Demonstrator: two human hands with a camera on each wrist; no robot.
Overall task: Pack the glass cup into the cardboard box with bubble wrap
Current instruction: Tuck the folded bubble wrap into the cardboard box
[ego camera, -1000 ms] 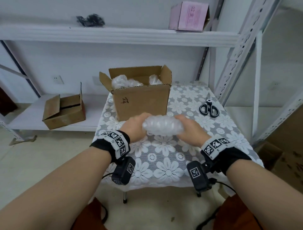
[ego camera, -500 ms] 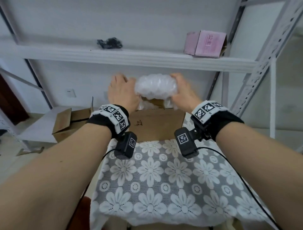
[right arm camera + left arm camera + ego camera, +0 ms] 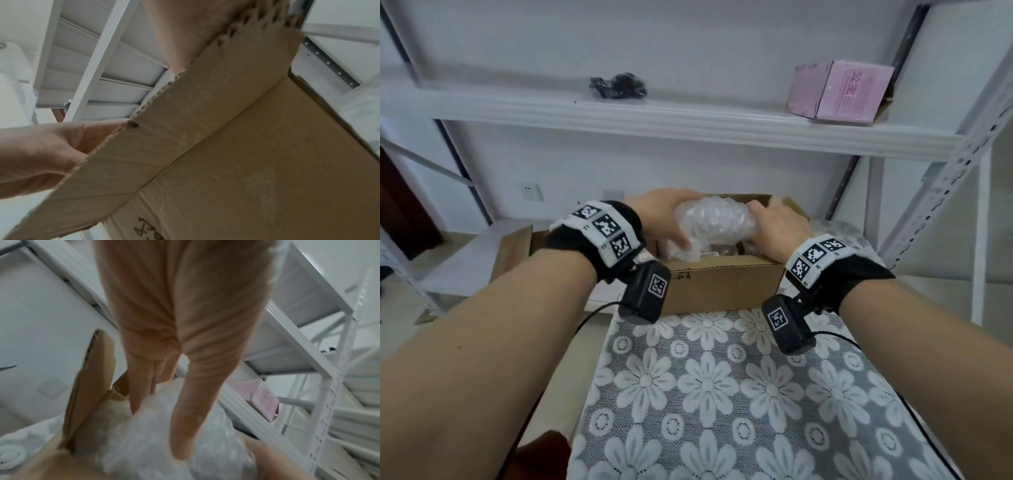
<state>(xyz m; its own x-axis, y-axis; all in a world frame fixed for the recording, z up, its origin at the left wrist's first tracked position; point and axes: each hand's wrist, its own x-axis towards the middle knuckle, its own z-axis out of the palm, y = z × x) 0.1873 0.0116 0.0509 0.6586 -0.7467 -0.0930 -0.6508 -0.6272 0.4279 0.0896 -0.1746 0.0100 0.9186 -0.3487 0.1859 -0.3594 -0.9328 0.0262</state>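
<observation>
The glass cup is hidden inside a clear bubble-wrap bundle, which sits low in the mouth of the open cardboard box at the far end of the table. My left hand grips the bundle's left end, fingers curled over it. My right hand holds the right end. In the left wrist view the thumb and fingers press into the bundle beside an upright box flap. In the right wrist view the box wall fills the frame and hides the bundle.
More bubble wrap lines the box. The table carries a grey floral cloth. A second cardboard box sits on the low shelf to the left. On the upper shelf are a pink box and a black item. Metal shelf posts stand right.
Both hands lifted the bundle from the table in front of the box, carried it above the box, and have now lowered it into the box opening.
</observation>
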